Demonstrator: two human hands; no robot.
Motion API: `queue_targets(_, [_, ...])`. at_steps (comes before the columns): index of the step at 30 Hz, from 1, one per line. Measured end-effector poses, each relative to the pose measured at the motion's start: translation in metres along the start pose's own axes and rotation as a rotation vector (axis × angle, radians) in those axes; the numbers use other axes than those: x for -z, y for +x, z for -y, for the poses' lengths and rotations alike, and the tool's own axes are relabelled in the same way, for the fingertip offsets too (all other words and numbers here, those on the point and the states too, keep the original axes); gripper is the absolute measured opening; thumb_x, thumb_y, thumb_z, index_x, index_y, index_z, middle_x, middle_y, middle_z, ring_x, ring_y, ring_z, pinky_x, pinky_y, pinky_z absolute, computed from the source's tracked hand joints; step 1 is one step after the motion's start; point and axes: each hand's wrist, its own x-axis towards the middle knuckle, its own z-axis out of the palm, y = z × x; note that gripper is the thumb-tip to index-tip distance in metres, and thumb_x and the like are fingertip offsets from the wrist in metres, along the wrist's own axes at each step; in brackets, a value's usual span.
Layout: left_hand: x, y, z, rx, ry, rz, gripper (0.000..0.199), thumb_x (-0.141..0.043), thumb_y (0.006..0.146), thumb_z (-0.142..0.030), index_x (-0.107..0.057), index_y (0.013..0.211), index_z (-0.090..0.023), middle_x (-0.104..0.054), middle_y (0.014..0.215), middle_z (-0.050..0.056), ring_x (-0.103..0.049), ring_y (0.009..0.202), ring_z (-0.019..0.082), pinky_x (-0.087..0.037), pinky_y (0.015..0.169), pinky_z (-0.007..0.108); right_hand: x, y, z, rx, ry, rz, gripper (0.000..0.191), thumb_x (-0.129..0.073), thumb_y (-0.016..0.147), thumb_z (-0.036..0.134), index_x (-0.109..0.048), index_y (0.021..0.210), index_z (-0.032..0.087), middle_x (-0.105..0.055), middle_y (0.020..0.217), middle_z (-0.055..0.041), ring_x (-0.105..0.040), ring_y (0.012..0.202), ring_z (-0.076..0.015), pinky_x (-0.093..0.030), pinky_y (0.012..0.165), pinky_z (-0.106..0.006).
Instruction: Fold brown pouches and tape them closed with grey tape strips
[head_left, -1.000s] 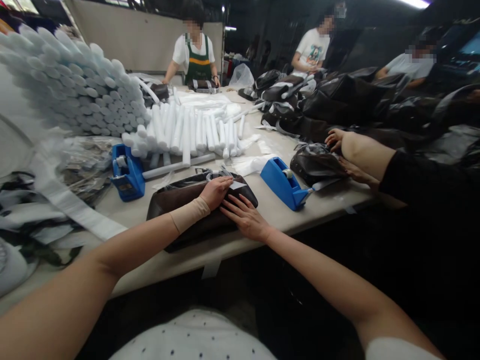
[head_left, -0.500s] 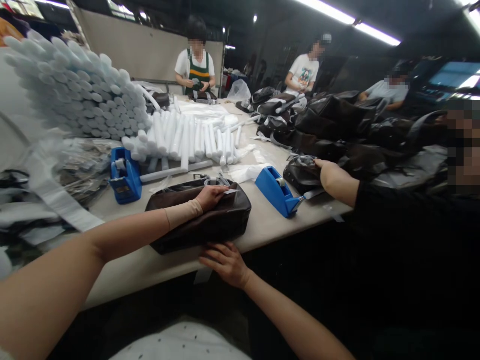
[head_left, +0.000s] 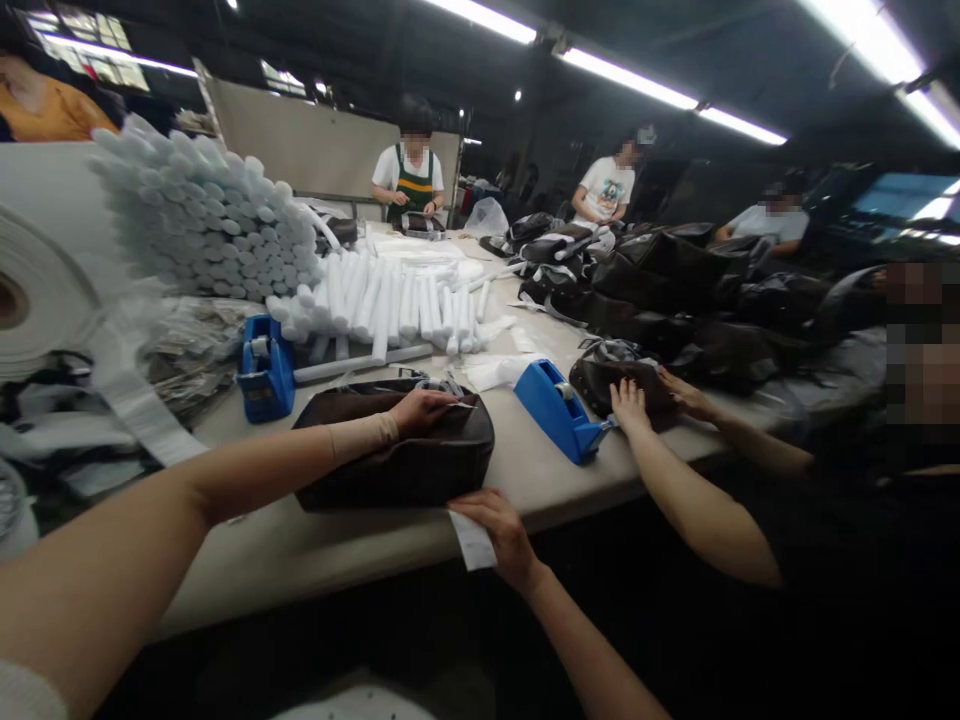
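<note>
A dark brown leather-look bag point(head_left: 405, 465) lies on the table in front of me. My left hand point(head_left: 424, 412) rests at its top opening with the fingers closed, and a small white slip point(head_left: 463, 405) pokes out at the fingertips. Grey-wrapped straps or fittings point(head_left: 442, 383) show just behind that hand. Below the bag's right front corner, at the table edge, my right hand point(head_left: 504, 535) pinches a white strip point(head_left: 474, 540) that hangs down from its fingers. The fingertips of the left hand are partly hidden.
Blue tape dispensers stand left point(head_left: 266, 370) and right point(head_left: 559, 410) of the bag. White foam rolls point(head_left: 390, 300) are heaped behind. At right, a co-worker's hands point(head_left: 631, 405) touch another dark bag point(head_left: 611, 375). More dark bags point(head_left: 675, 270) pile beyond; people work across the table point(head_left: 525, 500).
My right hand has moved right along the table edge and now holds the white strip that hung there. My left hand stays on the bag. The co-worker's second hand has come into view.
</note>
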Motion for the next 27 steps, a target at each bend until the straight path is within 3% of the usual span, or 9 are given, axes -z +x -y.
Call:
queue_targets(2, [0.008, 0.0, -0.011, 0.035, 0.02, -0.012, 0.05, -0.042, 0.095, -0.049, -0.06, 0.127, -0.015, -0.063, 0.13, 0.014, -0.058, 0.122, 0.025, -0.043, 0.108, 0.041, 0.007, 0.002, -0.001, -0.045, -0.007, 0.012, 0.026, -0.056, 0.09, 0.018, -0.067, 0.113, 0.023, -0.072, 0.104, -0.0058, -0.065, 0.095, -0.0214, -0.046, 0.086, -0.039])
queue_targets(4, [0.028, -0.006, -0.025, 0.072, 0.045, -0.015, 0.067, -0.049, 0.091, -0.055, -0.043, 0.143, -0.014, -0.042, 0.149, 0.016, -0.041, 0.138, 0.028, -0.033, 0.115, 0.043, 0.018, 0.007, 0.002, -0.058, -0.016, 0.147, 0.031, -0.06, 0.083, 0.011, -0.067, 0.111, 0.024, -0.071, 0.105, -0.0042, -0.064, 0.097, -0.0218, -0.046, 0.088, -0.04])
queue_targets(7, [0.079, -0.028, -0.044, 0.097, 0.114, 0.198, 0.08, -0.053, 0.087, -0.061, -0.028, 0.151, -0.018, -0.024, 0.159, 0.012, -0.026, 0.145, 0.027, -0.024, 0.119, 0.041, 0.041, 0.017, 0.012, -0.114, -0.085, 0.28, 0.039, -0.055, 0.077, 0.004, -0.064, 0.109, 0.024, -0.069, 0.108, -0.0038, -0.062, 0.102, -0.0224, -0.047, 0.092, -0.041])
queue_targets(9, [0.112, -0.053, -0.052, 0.081, 0.208, 0.461, 0.083, -0.059, 0.08, -0.066, -0.036, 0.147, -0.024, -0.028, 0.158, 0.009, -0.022, 0.147, 0.028, -0.02, 0.12, 0.044, 0.057, 0.029, 0.018, -0.138, -0.165, 0.14, 0.036, -0.055, 0.08, 0.008, -0.06, 0.113, 0.023, -0.065, 0.11, -0.0069, -0.06, 0.105, -0.0234, -0.047, 0.094, -0.043])
queue_targets(12, [0.137, -0.095, -0.054, 0.167, 0.419, 0.59, 0.105, -0.074, 0.061, -0.067, -0.035, 0.148, -0.025, -0.02, 0.16, 0.012, -0.011, 0.148, 0.037, -0.012, 0.118, 0.055, 0.066, 0.056, 0.016, -0.107, -0.341, -0.046, 0.061, -0.074, 0.077, 0.035, -0.049, 0.13, 0.018, -0.057, 0.126, -0.0157, -0.053, 0.12, -0.0306, -0.043, 0.102, -0.051])
queue_targets(15, [0.128, -0.129, -0.053, 0.229, 0.52, 0.522, 0.096, -0.072, 0.069, -0.046, -0.026, 0.152, -0.026, -0.014, 0.161, 0.013, -0.01, 0.148, 0.037, -0.013, 0.116, 0.059, 0.057, 0.086, 0.001, -0.027, -0.498, 0.139, 0.093, -0.086, 0.059, 0.049, -0.047, 0.135, 0.013, -0.048, 0.139, -0.0209, -0.041, 0.133, -0.0372, -0.038, 0.109, -0.056])
queue_targets(19, [0.097, -0.153, -0.061, 0.199, 0.573, 0.342, 0.085, -0.049, 0.076, -0.011, -0.018, 0.153, -0.029, -0.015, 0.162, 0.008, -0.008, 0.149, 0.031, -0.016, 0.116, 0.059, 0.046, 0.104, -0.026, 0.121, -0.581, 0.356, 0.071, -0.085, 0.066, 0.032, -0.058, 0.128, 0.012, -0.046, 0.144, -0.0202, -0.037, 0.138, -0.0361, -0.035, 0.114, -0.054])
queue_targets(22, [0.079, -0.161, -0.072, 0.15, 0.624, 0.281, 0.089, -0.042, 0.074, -0.002, -0.015, 0.153, -0.032, -0.016, 0.162, 0.005, -0.007, 0.149, 0.03, -0.015, 0.116, 0.06, 0.047, 0.094, -0.043, 0.253, -0.544, 0.354, 0.046, -0.06, 0.089, 0.014, -0.054, 0.135, 0.017, -0.04, 0.15, -0.0154, -0.031, 0.143, -0.0284, -0.038, 0.114, -0.049])
queue_targets(27, [0.062, -0.171, -0.074, 0.058, 0.694, 0.223, 0.086, -0.044, 0.079, -0.002, -0.017, 0.152, -0.038, -0.013, 0.162, 0.006, -0.008, 0.149, 0.033, -0.015, 0.115, 0.064, 0.042, 0.07, -0.067, 0.348, -0.553, 0.308, 0.052, -0.033, 0.098, 0.006, -0.038, 0.147, 0.023, -0.041, 0.15, -0.0089, -0.024, 0.146, -0.0245, -0.035, 0.116, -0.051])
